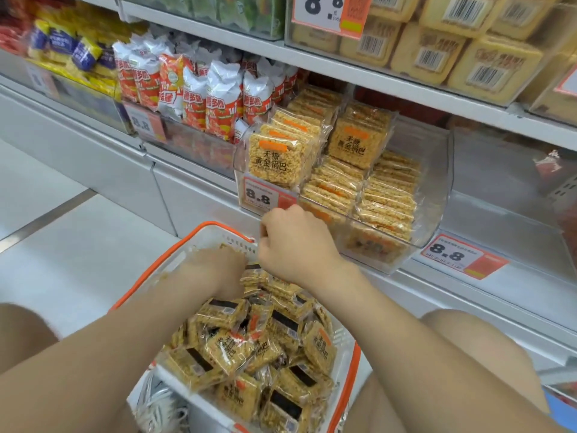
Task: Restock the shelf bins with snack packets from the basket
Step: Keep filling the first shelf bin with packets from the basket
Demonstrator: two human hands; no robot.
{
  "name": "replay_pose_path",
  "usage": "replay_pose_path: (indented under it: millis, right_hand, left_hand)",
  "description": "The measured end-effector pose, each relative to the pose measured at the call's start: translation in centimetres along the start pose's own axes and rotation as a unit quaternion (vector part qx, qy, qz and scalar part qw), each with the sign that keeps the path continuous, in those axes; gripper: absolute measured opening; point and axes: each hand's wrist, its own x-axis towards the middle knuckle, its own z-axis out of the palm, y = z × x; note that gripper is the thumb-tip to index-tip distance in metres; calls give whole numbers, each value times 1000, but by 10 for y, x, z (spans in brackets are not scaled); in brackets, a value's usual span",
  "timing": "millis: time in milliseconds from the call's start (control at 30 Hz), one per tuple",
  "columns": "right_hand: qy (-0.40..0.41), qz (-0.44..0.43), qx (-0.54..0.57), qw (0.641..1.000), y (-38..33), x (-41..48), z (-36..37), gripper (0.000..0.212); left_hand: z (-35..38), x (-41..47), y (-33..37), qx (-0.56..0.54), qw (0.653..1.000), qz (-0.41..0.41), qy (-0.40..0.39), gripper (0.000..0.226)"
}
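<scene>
A white basket with an orange rim [150, 276] sits low in front of me, heaped with yellow rice-cracker snack packets [237, 348]. My left hand [215, 270] is blurred and reaches down into the packets at the basket's far end; its fingers are hidden. My right hand [293, 242] hovers beside it over the far rim, knuckles up and fingers curled under, and what they hold is hidden. Just beyond, a clear shelf bin [434, 195] holds rows of the same packets [387, 201], some standing and some stacked flat.
Left of the bin stands another bin of red and white snack bags [215, 98]. Orange 8.8 price tags [265, 196] hang on the bin fronts. A shelf with yellow boxes [431, 51] overhangs the bin. My knees flank the basket, with white floor on the left.
</scene>
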Motion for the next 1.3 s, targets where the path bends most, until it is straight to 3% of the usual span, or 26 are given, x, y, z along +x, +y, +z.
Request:
replay_pose_path:
  millis: [133, 267, 433, 533, 700, 900, 1033, 1133, 1233, 1300]
  right_hand:
    - [-100, -21, -42, 994, -10, 2, 18, 14]
    - [-156, -35, -61, 985, -12, 6, 24, 27]
    - [-151, -30, -50, 987, -9, 12, 26, 27]
    - [-148, -24, -48, 988, -6, 15, 25, 30]
    - [-151, -11, -48, 987, 0, 18, 19, 29]
    - [-87, 14, -22, 996, 10, 20, 5, 7]
    - [0, 23, 38, 999, 15, 20, -6, 22]
    - [91, 39, 96, 990, 20, 16, -20, 26]
    - [176, 61, 139, 973, 28, 11, -38, 25]
    - [190, 78, 151, 967, 35, 7, -47, 19]
  left_hand:
    - [34, 8, 3, 26, 993, 44, -109, 42]
    - [56, 14, 13, 0, 989, 69, -127, 55]
    - [89, 30, 12, 84, 987, 90, -101, 99]
    - [89, 31, 11, 94, 986, 101, -89, 93]
    - [67, 32, 3, 9, 996, 71, -61, 46]
    - [18, 15, -4, -164, 983, 82, 4, 55]
    - [-23, -15, 0, -294, 947, 105, 70, 42]
    - [-46, -34, 2, -406, 896, 128, 126, 15]
    - [-63, -48, 10, -508, 830, 127, 190, 11]
    - [-73, -57, 18, -549, 791, 138, 232, 11]
